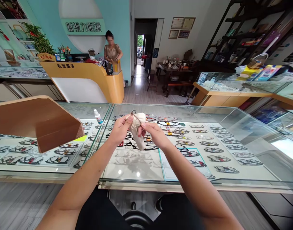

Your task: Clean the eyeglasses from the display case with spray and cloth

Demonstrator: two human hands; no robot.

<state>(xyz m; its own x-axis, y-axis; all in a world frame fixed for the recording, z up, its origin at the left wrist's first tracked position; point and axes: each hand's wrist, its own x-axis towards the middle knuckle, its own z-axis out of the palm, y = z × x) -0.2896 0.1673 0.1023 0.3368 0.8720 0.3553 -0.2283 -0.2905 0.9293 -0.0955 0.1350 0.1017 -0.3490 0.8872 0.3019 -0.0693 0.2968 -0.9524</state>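
Note:
Both my hands are raised over a glass display counter (175, 179). My left hand (120, 127) is closed around a pair of glasses (135, 115), whose thin frame shows just above a cream cloth (139, 134). My right hand (153, 131) pinches that cloth against the glasses; the cloth hangs down between the two hands. Most of the glasses is hidden by the cloth and my fingers.
Under the glass lie several rows of spectacle frames (213, 149). A small spray bottle (98, 116) stands on the counter to the left, beside a tilted wooden mirror stand (41, 123). A person (111, 51) stands behind a yellow reception desk (89, 80). A black stool (137, 218) is below me.

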